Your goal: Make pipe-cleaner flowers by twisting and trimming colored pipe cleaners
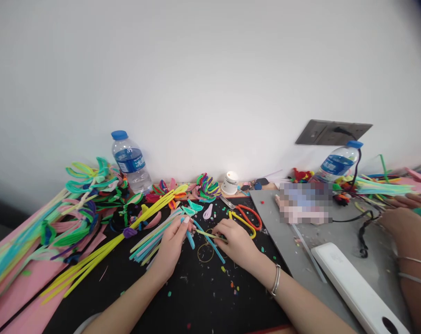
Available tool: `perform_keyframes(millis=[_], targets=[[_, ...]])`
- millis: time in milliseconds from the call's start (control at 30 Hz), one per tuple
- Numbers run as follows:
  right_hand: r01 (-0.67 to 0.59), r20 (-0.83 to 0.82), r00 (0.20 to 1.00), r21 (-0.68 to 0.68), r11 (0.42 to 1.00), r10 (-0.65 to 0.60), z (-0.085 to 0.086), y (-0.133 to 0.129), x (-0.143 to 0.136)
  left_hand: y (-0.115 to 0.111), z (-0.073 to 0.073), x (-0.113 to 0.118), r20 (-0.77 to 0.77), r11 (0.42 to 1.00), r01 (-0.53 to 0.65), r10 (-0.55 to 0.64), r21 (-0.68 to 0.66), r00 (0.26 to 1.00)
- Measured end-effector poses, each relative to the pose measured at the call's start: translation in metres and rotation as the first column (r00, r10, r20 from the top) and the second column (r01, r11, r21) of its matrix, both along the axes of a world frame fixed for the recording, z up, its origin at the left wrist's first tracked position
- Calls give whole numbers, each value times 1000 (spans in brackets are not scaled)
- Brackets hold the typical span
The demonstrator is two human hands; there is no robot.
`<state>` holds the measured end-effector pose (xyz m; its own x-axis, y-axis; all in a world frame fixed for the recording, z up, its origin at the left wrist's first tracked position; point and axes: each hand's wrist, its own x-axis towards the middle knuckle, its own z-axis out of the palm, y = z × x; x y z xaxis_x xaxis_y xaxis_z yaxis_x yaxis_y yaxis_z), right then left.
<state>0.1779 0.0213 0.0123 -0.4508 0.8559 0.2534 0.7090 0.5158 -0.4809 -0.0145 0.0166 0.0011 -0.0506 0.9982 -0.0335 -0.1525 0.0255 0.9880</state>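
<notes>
My left hand pinches blue pipe cleaners between thumb and fingers. A thin yellow-green pipe cleaner runs from there to my right hand, whose curled fingers grip its other end. Another blue length slants down between the hands. Beside my left hand lies a bundle of pastel pipe cleaners. Scissors with orange and yellow handles rest just beyond my right hand. Small coloured scraps dot the black mat below.
Pipe-cleaner flowers and yellow stems crowd the left. Water bottles stand by the wall, with a paper cup between them. A white device lies on the grey board. Another person's arm reaches in at right.
</notes>
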Motion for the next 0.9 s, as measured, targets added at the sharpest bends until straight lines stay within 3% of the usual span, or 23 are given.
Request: perform_keyframes(millis=[100, 267, 400, 533, 900], targets=[[30, 10, 1000, 6, 1000, -30, -6, 0, -2, 0, 1, 1, 50, 998, 61, -60, -14, 997], [144, -147, 979, 23, 989, -139, -6, 0, 1, 0, 4, 1, 61, 999, -6, 9, -44, 998], [104, -278, 955, 1, 995, -99, 1, -1, 1, -1, 9, 1, 192, 999, 3, 6, -49, 981], [60, -296, 953, -6, 998, -59, 6, -4, -2, 0, 13, 1, 309, 995, 22, 9, -96, 951], [-8, -241, 971, -1, 1000, 7, 3, -4, 0, 2, 8, -2, 312, 990, -15, 59, -142, 948]])
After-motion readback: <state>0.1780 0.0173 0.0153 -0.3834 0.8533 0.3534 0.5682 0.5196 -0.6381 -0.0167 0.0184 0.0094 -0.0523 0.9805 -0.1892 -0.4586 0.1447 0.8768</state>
